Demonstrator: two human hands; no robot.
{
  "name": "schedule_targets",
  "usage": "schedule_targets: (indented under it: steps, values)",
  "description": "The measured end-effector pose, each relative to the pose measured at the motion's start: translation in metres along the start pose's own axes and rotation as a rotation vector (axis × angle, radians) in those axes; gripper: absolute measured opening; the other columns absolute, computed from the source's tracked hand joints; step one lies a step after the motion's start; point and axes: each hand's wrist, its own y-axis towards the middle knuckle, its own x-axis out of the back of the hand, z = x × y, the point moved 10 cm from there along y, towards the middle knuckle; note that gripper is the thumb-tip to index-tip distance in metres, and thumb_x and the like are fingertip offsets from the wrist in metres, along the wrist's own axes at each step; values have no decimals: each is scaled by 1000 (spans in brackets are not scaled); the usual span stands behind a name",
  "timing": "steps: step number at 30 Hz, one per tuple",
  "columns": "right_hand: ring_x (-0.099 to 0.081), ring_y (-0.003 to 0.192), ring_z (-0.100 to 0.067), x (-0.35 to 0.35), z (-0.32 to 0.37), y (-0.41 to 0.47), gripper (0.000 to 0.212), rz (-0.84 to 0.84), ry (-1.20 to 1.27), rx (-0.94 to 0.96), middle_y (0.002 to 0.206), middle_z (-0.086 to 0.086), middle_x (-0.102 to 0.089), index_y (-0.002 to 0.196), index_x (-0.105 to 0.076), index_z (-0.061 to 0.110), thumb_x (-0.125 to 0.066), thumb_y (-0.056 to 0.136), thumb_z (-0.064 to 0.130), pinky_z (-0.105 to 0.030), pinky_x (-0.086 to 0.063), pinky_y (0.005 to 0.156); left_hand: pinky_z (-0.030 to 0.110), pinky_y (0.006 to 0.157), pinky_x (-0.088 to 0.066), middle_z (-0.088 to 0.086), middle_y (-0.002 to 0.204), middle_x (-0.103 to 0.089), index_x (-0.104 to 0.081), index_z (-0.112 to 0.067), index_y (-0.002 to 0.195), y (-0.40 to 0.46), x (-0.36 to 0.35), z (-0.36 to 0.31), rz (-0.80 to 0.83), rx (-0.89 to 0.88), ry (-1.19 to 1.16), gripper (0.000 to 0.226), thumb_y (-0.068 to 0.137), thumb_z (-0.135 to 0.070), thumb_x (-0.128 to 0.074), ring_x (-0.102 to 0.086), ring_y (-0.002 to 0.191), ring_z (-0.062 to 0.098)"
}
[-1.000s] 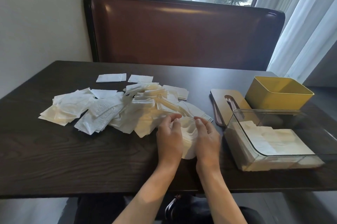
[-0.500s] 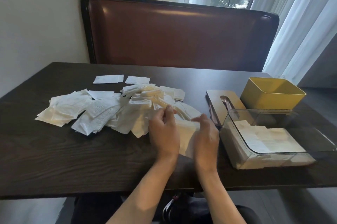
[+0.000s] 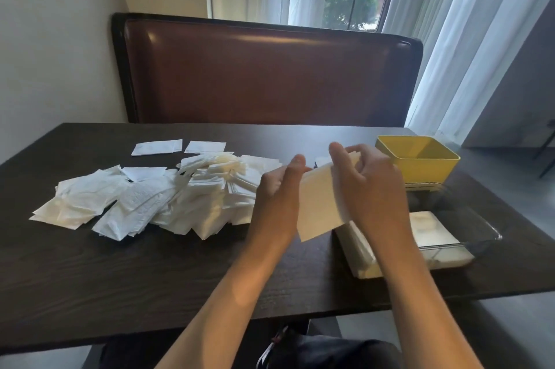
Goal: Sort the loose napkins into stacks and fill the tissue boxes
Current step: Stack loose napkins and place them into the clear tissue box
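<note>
Head view shows us gripping a squared stack of napkins point(image 3: 319, 203) between our left hand point(image 3: 277, 197) and right hand point(image 3: 371, 188), fingers of both curled round its edges, the stack lifted off the dark table point(image 3: 150, 272) and tilted. To our left the loose napkin pile point(image 3: 168, 197) sprawls across the tabletop, while under our right forearm the clear tissue box point(image 3: 468, 218) already holds white napkins, with the yellow box point(image 3: 420, 159) just behind it.
</note>
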Motion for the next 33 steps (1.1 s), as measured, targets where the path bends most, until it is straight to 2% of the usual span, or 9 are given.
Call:
schedule_targets:
  steps: [3, 7, 10, 12, 14, 17, 20, 25, 33]
  values:
    - [-63, 81, -23, 13, -8, 21, 50, 43, -84, -23, 81, 0, -63, 92, -63, 17, -42, 91, 62, -39, -53, 74, 12, 50, -37, -12, 56, -56, -65, -16, 74, 1, -25, -17, 166, -138, 63, 36, 91, -45, -56, -52, 51, 0]
    - [-60, 77, -23, 31, -21, 41, 46, 76, -128, -46, 75, -3, -63, 79, -62, 12, -48, 94, 53, -35, -46, 67, 21, 61, -50, -10, 73, -70, -72, -22, 95, 4, -56, -20, 340, -128, 180, 9, 89, -30, -73, -65, 69, 3]
    - [-58, 74, -17, 38, -31, 49, 42, 116, -76, -51, 73, 1, -61, 71, -62, 19, -51, 93, 53, -31, -44, 66, 37, 80, -54, 2, 93, -73, -69, -16, 105, 2, -86, -7, 546, -46, 272, 31, 82, -36, -68, -70, 90, 17]
    - [-52, 66, -16, 40, -40, 51, 53, 155, -40, -64, 66, -3, -54, 66, -57, 9, -50, 94, 52, -32, -40, 65, 44, 88, -54, 8, 104, -73, -66, -13, 111, 2, -99, 1, 606, 21, 236, 39, 79, -35, -64, -69, 101, 26]
    - [-51, 64, -15, 43, -50, 49, 57, 171, 105, -122, 67, -6, -54, 76, -61, -1, -49, 96, 51, -32, -41, 64, 44, 81, -57, 13, 112, -71, -63, -13, 120, 8, -103, 8, 552, 118, 96, 48, 76, -34, -63, -68, 105, 31]
    - [-66, 77, -18, 43, -73, 43, 49, 209, 282, -261, 87, -2, -70, 96, -69, 13, -44, 97, 56, -35, -53, 71, 28, 59, -52, 16, 119, -68, -58, -16, 127, 20, -99, 11, 363, 191, -116, 56, 75, -36, -62, -68, 104, 32]
    - [-71, 88, -24, 23, -88, 29, 49, 370, 426, -417, 97, -6, -73, 108, -67, 18, -42, 98, 58, -34, -56, 72, 28, 58, -50, 11, 114, -68, -56, -22, 124, 26, -102, 10, 253, 179, -127, 51, 76, -37, -58, -67, 100, 29]
    - [-69, 91, -25, 18, -95, 25, 28, 425, 540, -436, 103, -12, -72, 108, -67, 11, -53, 100, 34, -41, -56, 79, 31, 64, -51, 5, 111, -63, -50, -25, 129, 23, -122, 13, 299, 148, 8, 26, 103, -22, -47, -64, 98, 24]
    - [-69, 104, -31, 14, -117, 22, 32, 518, 675, -552, 110, -14, -72, 116, -63, 2, -60, 96, 28, -45, -57, 90, 24, 62, -47, -9, 106, -58, -37, -35, 140, 23, -131, 17, 321, 82, 163, 36, 106, -23, -41, -60, 94, 14]
